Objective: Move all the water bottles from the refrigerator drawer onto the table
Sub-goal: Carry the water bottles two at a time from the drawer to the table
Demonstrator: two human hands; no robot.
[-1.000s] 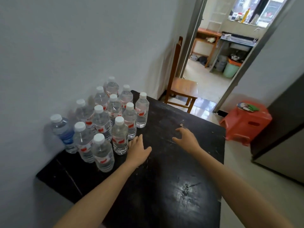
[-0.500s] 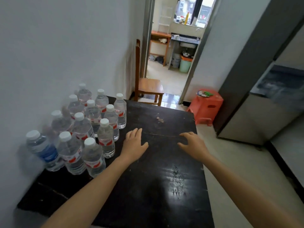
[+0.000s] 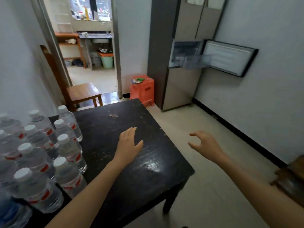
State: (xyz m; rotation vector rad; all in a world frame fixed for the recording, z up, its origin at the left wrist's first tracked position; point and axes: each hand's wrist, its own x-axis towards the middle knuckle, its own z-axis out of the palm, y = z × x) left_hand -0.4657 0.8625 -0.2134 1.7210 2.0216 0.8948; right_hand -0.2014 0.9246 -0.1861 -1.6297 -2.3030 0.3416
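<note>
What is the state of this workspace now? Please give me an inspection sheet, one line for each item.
Surface: dark table, worn and scratched.
Job's things: many capped bottles upright, clustered at the table's left side.
Clutter: blurred brown thing at right edge, cannot tell what.
Hands: left hand flat over the table, empty; right hand loosely curled beyond the table's edge, empty.
Cables: nothing seen.
Surroundings: fridge with a compartment door open, red stool, wooden chair, doorway to another room.
</note>
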